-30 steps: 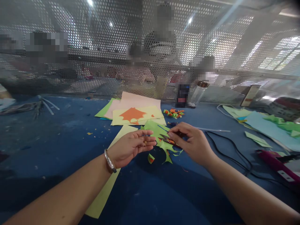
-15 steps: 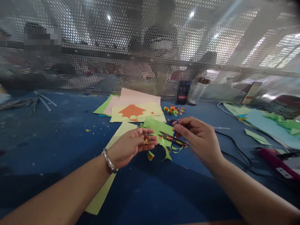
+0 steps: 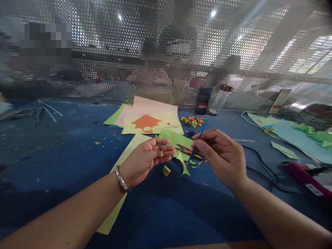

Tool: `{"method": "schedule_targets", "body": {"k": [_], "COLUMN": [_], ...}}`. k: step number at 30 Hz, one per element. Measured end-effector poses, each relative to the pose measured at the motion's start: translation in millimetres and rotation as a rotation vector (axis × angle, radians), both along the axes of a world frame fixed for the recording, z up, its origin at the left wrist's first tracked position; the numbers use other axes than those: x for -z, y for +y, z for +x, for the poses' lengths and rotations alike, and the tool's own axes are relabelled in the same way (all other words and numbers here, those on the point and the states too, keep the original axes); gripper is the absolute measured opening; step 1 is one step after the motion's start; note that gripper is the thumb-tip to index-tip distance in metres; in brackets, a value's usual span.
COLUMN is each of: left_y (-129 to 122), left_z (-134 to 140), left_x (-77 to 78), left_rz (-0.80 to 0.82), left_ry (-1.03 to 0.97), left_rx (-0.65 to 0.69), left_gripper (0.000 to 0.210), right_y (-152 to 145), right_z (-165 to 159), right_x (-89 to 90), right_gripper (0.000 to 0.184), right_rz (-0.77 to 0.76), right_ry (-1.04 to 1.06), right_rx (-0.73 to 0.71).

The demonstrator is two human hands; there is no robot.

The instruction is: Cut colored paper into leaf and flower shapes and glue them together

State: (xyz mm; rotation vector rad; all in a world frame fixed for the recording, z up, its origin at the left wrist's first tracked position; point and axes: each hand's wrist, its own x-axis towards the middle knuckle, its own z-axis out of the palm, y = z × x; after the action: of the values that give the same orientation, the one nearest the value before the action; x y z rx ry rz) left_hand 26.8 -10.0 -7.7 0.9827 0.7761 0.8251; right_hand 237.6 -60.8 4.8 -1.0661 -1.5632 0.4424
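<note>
My right hand (image 3: 220,152) is closed in a pinch around a thin blue stick (image 3: 201,134), which slants upward to the right. To the left, my left hand (image 3: 150,157), with a silver bracelet at its wrist, has its fingers stretched out and its thumb laid against them. A tiny yellow piece (image 3: 162,151) shows at the thumb tip; its kind is too small to make out. Beneath and between the hands lie a green paper sheet (image 3: 171,136), thread snips (image 3: 189,150) and cut green scraps (image 3: 183,166). A small green-and-orange curl (image 3: 166,171) lies just below my left fingers.
Pink paper (image 3: 155,105) and yellow paper with an orange cutout (image 3: 146,121) lie behind. Beyond the right hand are a pile of folded bits (image 3: 192,121), a glass bottle (image 3: 220,100), a black cable (image 3: 261,166) and a magenta power strip (image 3: 298,173). A perforated metal screen (image 3: 109,76) borders the blue table.
The blue stick has tilted, its upper end swinging to the right. My left hand stays nearly in place, and the yellow piece shows a little higher at the fingers.
</note>
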Motion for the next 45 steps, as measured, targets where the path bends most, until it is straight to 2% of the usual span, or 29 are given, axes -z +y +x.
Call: {"method": "schedule_targets", "body": {"k": [4,7,11,15,18,21,23,25,28,32,45], "left_y": [2,4,4,3,2,1,0,-2,-4,-6,-5], "left_z": [0,-1,-1,0,1,2,2,3,5,6,5], "left_x": [1.7,2.5,2.9,1.5,-0.1,-1.2,-1.5,-1.7,-1.3,1.4,5.4], "left_rz": [0.01,0.004,-0.005,-0.009,-0.006,-0.011,-0.014,-0.02,-0.042,-0.017,0.05], "left_ry": [-0.037,-0.058,-0.066,-0.102,-0.146,-0.176,-0.185,-0.186,-0.174,-0.168,-0.095], "left_rx": [-0.029,-0.041,-0.073,-0.11,-0.157,-0.176,-0.172,-0.164,-0.142,-0.119,-0.062], "left_gripper": [0.018,0.016,0.018,0.023,0.025,0.025,0.025,0.026,0.025,0.022,0.034], "right_y": [6,9,10,12,13,11,9,7,5,3,4], "right_z": [0,-2,-1,2,3,1,-1,-4,-6,-5,-6], "right_x": [5.8,10.0,7.8,5.9,9.6,13.8,15.5,16.1,16.5,17.6,18.4], "right_gripper": [0.019,0.034,0.019,0.018,0.018,0.019,0.018,0.016,0.023,0.025,0.027], "right_rz": [-0.138,-0.21,-0.335,-0.41,-0.338,-0.236,-0.208,-0.193,-0.174,-0.189,-0.168], "right_ry": [-0.194,-0.221,-0.131,0.028,0.018,-0.081,-0.076,-0.022,0.01,-0.078,-0.227], "right_rx": [-0.129,-0.244,-0.384,-0.501,-0.494,-0.414,-0.358,-0.342,-0.373,-0.402,-0.408]}}
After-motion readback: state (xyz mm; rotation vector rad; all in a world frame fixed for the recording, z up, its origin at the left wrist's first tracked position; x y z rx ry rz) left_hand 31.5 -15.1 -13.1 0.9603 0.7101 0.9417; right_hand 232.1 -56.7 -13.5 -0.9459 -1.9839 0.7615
